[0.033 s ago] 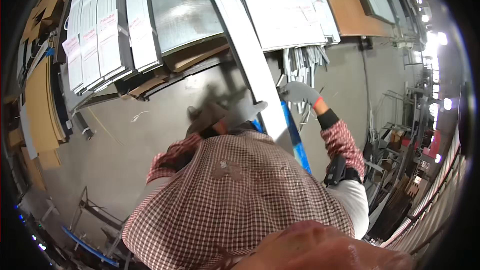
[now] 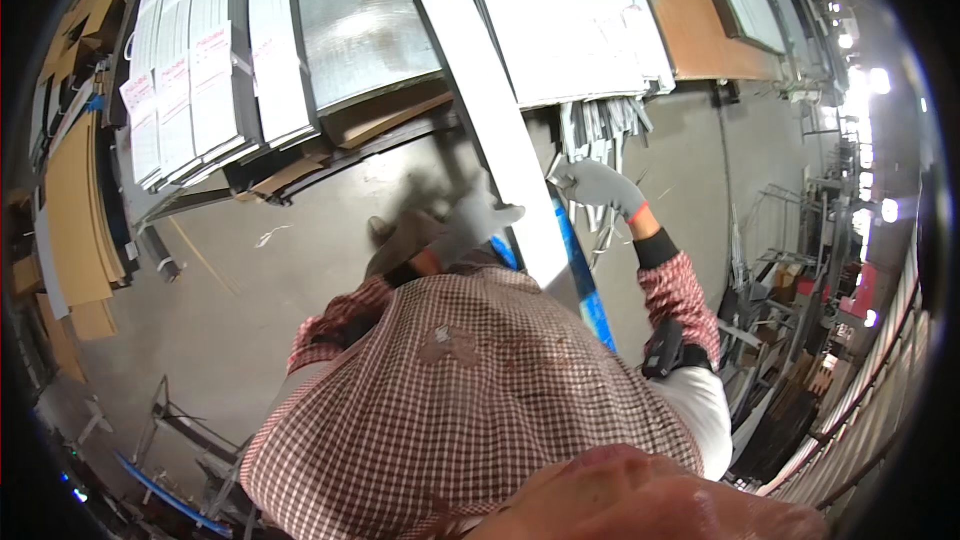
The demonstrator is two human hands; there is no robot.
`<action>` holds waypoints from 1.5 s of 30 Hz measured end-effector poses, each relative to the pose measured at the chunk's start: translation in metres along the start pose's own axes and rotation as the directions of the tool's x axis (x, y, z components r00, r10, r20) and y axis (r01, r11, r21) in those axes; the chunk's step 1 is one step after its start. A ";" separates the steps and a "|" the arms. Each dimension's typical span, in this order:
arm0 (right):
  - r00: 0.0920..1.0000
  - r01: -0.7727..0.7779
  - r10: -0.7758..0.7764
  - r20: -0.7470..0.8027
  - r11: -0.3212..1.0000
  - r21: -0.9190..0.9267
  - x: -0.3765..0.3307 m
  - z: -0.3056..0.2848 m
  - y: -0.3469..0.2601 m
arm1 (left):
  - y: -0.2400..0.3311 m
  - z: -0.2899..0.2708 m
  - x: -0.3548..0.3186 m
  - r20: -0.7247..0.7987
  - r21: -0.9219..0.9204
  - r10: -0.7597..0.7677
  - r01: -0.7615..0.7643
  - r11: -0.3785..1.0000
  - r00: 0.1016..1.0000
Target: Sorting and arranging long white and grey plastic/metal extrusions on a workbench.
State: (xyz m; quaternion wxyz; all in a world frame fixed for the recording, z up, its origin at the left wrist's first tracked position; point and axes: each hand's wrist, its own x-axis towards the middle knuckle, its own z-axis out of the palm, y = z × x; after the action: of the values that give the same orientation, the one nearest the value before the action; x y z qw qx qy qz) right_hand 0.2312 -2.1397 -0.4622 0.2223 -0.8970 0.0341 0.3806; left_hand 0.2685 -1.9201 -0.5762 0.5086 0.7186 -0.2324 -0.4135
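A long, narrow white panel strip [image 2: 492, 105] slopes from the table toward my body, its near end close to my apron. My left hand [image 2: 472, 223], in a grey glove, grips its left edge with the thumb over the top; the other fingers are partly hidden by the edge. My right hand [image 2: 598, 186], gloved in grey with a red cuff, is closed at the right edge, fingertips against the strip. Under the near part of the strip shows a blue-wrapped support [image 2: 592, 305].
Strapped bundles of white strips [image 2: 215, 90] lie at the table's left, beside a bare grey metal surface [image 2: 375, 20]. White sheets [image 2: 570, 25] are stacked right of the strip. Thin offcuts [image 2: 605, 130] hang beneath them. Cardboard sheets [image 2: 75, 210] stand at far left.
The white panel strip has slid slightly toward me, its far end now lower in view. Both hands stay at its edges; the view has shifted a little.
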 end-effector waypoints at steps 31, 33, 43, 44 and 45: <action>0.584 -0.101 0.050 -0.810 0.995 -0.012 0.055 0.130 -0.048 | -0.020 -0.037 0.014 0.458 0.544 0.659 -0.775 0.323 0.596; 0.815 0.321 0.044 -0.578 0.797 0.513 0.056 0.118 -0.006 | 0.045 -0.015 0.060 0.159 0.404 0.217 -0.264 0.876 0.963; 0.926 0.233 -0.148 -0.349 0.948 0.217 0.034 0.021 -0.006 | 0.021 0.014 0.042 -0.006 0.671 0.142 -0.102 0.734 0.990; 0.948 0.139 -0.126 -0.291 0.990 0.025 0.046 0.019 0.014 | 0.034 0.011 0.040 0.006 0.659 0.136 -0.106 0.745 0.991; 0.948 0.142 -0.130 -0.291 0.990 0.022 0.051 0.031 0.031 | 0.039 0.018 0.037 0.002 0.659 0.137 -0.104 0.745 0.991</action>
State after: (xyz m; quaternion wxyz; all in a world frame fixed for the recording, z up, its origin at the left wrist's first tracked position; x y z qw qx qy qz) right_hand 0.2397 -2.1486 -0.5288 0.2595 -0.9382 0.0123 0.2286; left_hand 0.2774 -1.9719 -0.5562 0.2546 0.8443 -0.3966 -0.2549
